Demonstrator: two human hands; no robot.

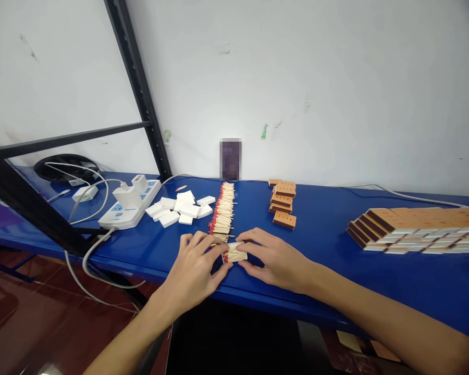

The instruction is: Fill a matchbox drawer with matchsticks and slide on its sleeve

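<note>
Filling a matchbox tray by hand. The white matchbox tray [246, 257] lies near the front edge of the table [324, 234], at the near end of a long row of loose matches [223, 211]. The left hand [197, 263] has its fingers drawn narrow about the tray's left end, thumb on the near side; the right hand [275, 258] closes on the right end in the same way, index finger and thumb to either side. Inside lies a batch of matches [236, 255], red heads to the left, some sticks apparently slanting across their neighbours.

For good results, both thumbs should steady the near wall while the index fingers press the sticks flat and parallel, heads together at one end, with none above the rim. Pressure is best kept light, since the thin walls would probably bow if squeezed, and level, since a tilt could spill the batch. The forearms are better kept off the row, whose heads also face left, so that its order is not disturbed.

Toward the back edge, left of the row, lie further white trays [185, 209]; to its right stands a small pile of orange matchboxes [283, 200]; near the table's right edge is a large stack of matchboxes [426, 226].
</note>
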